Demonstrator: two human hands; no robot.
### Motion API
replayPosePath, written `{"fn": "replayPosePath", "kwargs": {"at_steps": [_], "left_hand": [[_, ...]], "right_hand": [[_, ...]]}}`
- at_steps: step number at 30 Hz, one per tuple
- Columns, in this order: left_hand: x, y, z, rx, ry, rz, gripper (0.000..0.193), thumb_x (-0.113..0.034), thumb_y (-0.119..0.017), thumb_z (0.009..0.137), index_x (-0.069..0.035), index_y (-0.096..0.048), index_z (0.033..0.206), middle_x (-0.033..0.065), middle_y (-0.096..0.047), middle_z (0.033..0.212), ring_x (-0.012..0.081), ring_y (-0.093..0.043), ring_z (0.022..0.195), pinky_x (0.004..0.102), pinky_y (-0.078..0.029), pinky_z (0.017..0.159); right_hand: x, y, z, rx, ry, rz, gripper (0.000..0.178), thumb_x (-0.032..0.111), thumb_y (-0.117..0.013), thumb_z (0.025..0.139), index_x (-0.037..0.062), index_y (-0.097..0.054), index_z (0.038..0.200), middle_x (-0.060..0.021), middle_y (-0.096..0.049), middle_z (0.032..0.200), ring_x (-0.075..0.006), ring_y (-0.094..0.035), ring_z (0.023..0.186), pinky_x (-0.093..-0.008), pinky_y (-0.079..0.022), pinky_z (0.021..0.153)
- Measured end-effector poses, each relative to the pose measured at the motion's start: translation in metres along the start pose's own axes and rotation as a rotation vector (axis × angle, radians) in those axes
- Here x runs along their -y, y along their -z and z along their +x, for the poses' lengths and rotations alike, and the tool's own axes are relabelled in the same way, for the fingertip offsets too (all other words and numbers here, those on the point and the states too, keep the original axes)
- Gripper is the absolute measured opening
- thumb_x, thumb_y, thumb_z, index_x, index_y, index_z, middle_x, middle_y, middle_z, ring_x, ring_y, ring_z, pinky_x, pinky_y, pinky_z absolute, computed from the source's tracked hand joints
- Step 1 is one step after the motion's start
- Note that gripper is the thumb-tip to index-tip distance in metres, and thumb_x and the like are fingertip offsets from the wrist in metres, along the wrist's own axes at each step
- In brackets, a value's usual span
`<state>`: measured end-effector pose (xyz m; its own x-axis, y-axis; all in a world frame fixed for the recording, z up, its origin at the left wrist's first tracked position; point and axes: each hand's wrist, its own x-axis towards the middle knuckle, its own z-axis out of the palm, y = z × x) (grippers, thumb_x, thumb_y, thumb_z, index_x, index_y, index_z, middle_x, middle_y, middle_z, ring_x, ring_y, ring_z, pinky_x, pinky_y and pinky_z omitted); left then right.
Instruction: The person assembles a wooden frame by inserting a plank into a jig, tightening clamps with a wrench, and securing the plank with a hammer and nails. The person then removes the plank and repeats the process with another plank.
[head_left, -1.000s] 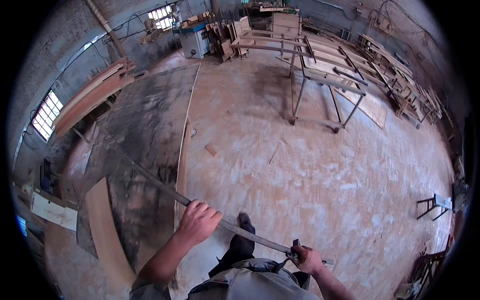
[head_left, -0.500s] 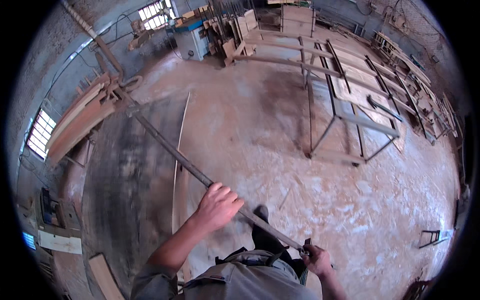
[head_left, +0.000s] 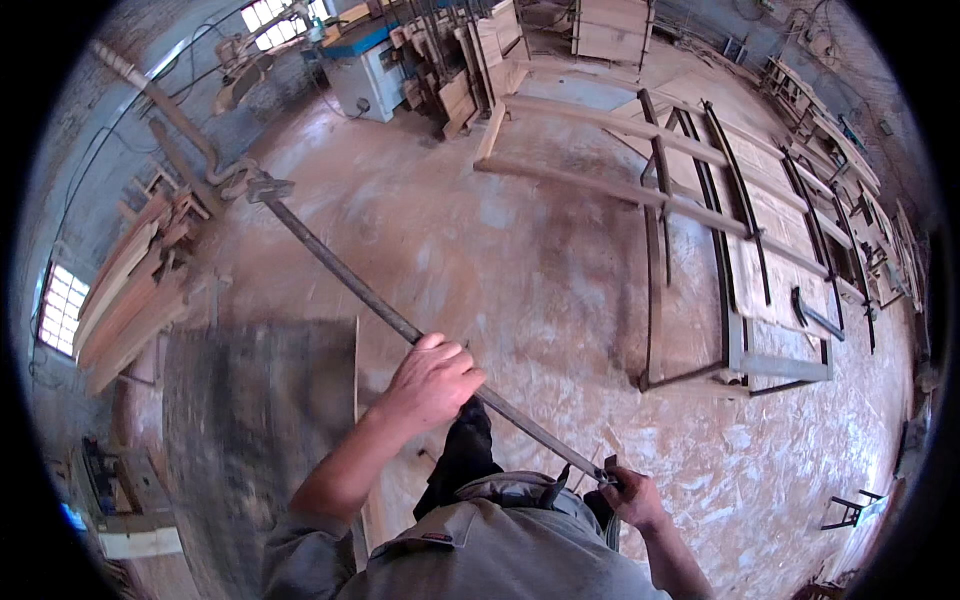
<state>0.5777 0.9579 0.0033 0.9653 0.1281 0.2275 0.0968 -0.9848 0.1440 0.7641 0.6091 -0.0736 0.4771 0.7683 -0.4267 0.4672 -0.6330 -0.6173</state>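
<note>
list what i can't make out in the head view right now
Head view: stretch of the metal bar clamp under the left hand, hidden by its fingers
Head view: part of the clamp's near end, covered by the right hand
Head view: dark panel, cut off by the lower edge

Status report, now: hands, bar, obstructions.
Left hand closed around long bar, right hand closed at its near end. Bar slants away to far left. Metal-framed table ahead right, apart from bar.

2 gridded windows (head_left: 62, 308), blue-grey wall (head_left: 100, 200), white-streaked floor (head_left: 560, 280).
</note>
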Motion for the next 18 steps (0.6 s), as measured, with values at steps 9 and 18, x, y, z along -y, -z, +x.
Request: {"fn": "replayPosePath", "kwargs": {"at_steps": [9, 18], "left_hand": [[0.249, -0.030, 0.207, 0.040, -0.218, -0.050, 0.007, -0.011, -0.059, 0.074, -0.010, -0.066, 0.076, 0.0035, -0.054, 0.074, 0.0203, -0.056, 0.082, 0.0363, -0.042, 0.084], [0.445, -0.091, 0.411, 0.125, -0.420, -0.025, 0.006, -0.010, -0.059, 0.074, -0.012, -0.060, 0.068, 0.0030, -0.052, 0.077, 0.0196, -0.056, 0.082, 0.0346, -0.042, 0.081]], "right_hand": [[0.085, 0.035, 0.210, -0.041, -0.240, 0.182, 0.035, 0.031, -0.067, 0.084, 0.0063, -0.067, 0.109, -0.0171, -0.069, 0.086, -0.0300, -0.069, 0.079, -0.0380, -0.052, 0.068], [0.163, 0.064, 0.433, -0.184, -0.307, 0.485, 0.023, 0.020, -0.061, 0.088, -0.0023, -0.064, 0.093, -0.0068, -0.063, 0.070, -0.0125, -0.058, 0.067, -0.0301, -0.049, 0.064]]}}
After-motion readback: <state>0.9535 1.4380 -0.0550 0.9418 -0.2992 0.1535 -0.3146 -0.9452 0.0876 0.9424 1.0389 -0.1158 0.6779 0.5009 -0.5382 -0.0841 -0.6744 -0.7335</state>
